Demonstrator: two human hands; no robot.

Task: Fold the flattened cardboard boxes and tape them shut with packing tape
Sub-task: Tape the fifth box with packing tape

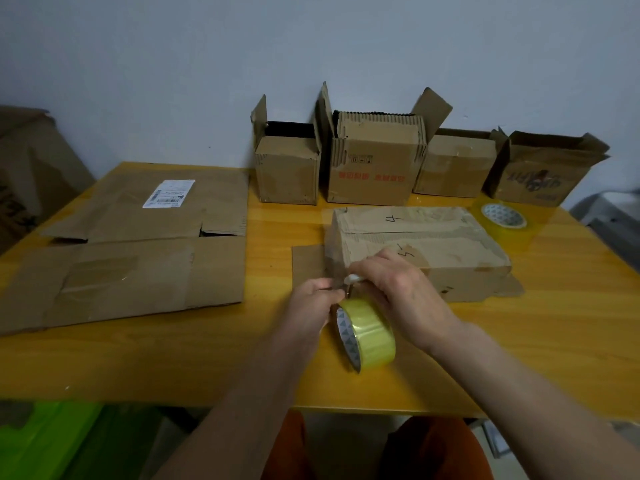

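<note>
Your left hand [317, 299] grips the roll of packing tape [367, 332] at its upper edge. Your right hand [398, 289] is closed on a small pale tool [353, 278] at the free tape end; what the tool is cannot be told. Both hands meet just in front of the folded long box [426, 247], which lies on the tabletop [242, 358] with side flaps still out flat. Judged status: this box is formed but not sealed. Two flattened boxes [145, 244] remain unfolded at left. Four boxes [374, 168] stand along the wall with top flaps open, untaped on top. A second tape roll [504, 216] rests at right.
</note>
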